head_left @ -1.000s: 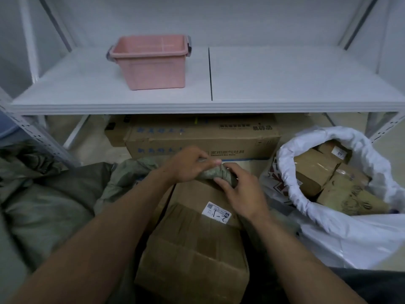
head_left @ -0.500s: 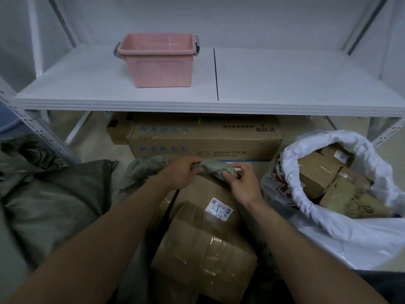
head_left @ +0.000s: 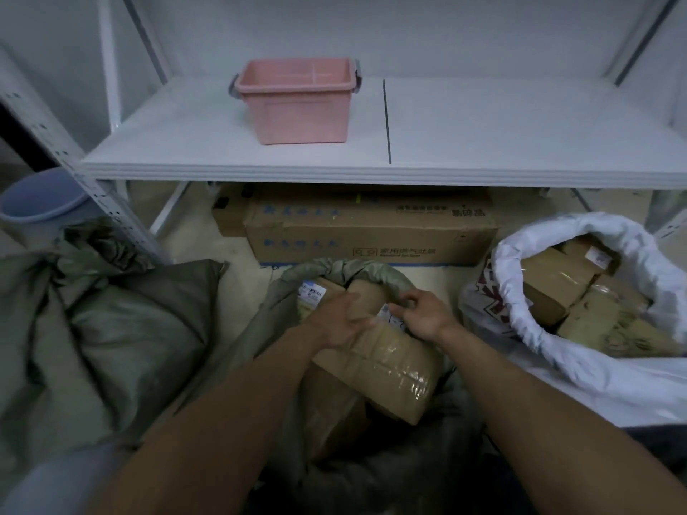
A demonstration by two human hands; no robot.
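One taped cardboard parcel (head_left: 386, 362) is recorded lying tilted in the mouth of the green sack (head_left: 375, 271), on the floor below the shelf (head_left: 223, 158).

Change noted: half a second ago the sack's rim was bunched over the parcel's far end and gripped by both hands. It is now rolled back beyond that end, so the parcel's top and white label are uncovered. A second labelled parcel (head_left: 316, 293) is exposed just behind it. The parcel is judged free of the sack's mouth and ready to be lifted out.

Left hand (head_left: 340, 321): moved off the rim and laid on the parcel's upper left part, thumb on top, fingers bent across the cardboard in a hold.

Right hand (head_left: 423, 315): kept at the rim's right side, fingers curled and pinching the green fabric just beside the label. Both forearms are extended forward and downward.

Surroundings: white sack (head_left: 594, 366) of parcels to the right; printed carton (head_left: 371, 232) under the shelf; pink bin (head_left: 297, 109) on the shelf; slumped green sacks (head_left: 111, 328) to the left.
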